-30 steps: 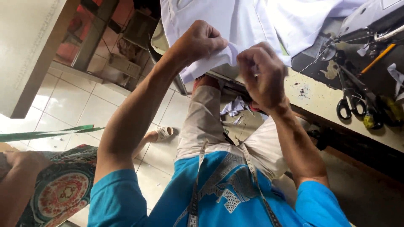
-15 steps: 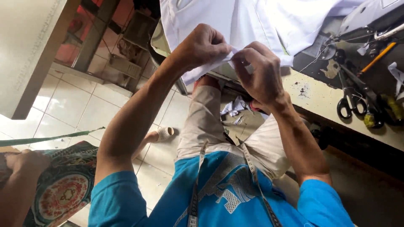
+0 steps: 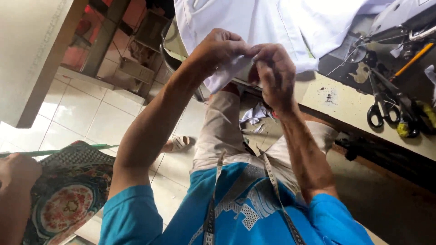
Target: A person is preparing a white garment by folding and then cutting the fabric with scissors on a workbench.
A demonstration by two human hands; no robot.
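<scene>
The left hand (image 3: 222, 50) and right hand (image 3: 272, 68) pinch a folded edge of the white cloth (image 3: 254, 22), fingers closed on it, above the tabletop's (image 3: 336, 109) near edge. It looks light, soft and limp, best gripped along that fold. Black scissors (image 3: 379, 111) lie rightward.

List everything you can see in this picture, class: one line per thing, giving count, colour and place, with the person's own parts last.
cloth: one, white, on the table edge, a corner pinched by both hands
table: one, cream, right
sewing machine: one, grey, top right
scissors: one pair, black, on the table
pencil: one, orange, near the machine
tape measure: one, grey, round the neck
patterned fabric: one, dark with red, lower left, beside another person's arm
floor: white tiles, left
shirt: one, blue
left hand: gripping the cloth
right hand: gripping the cloth
</scene>
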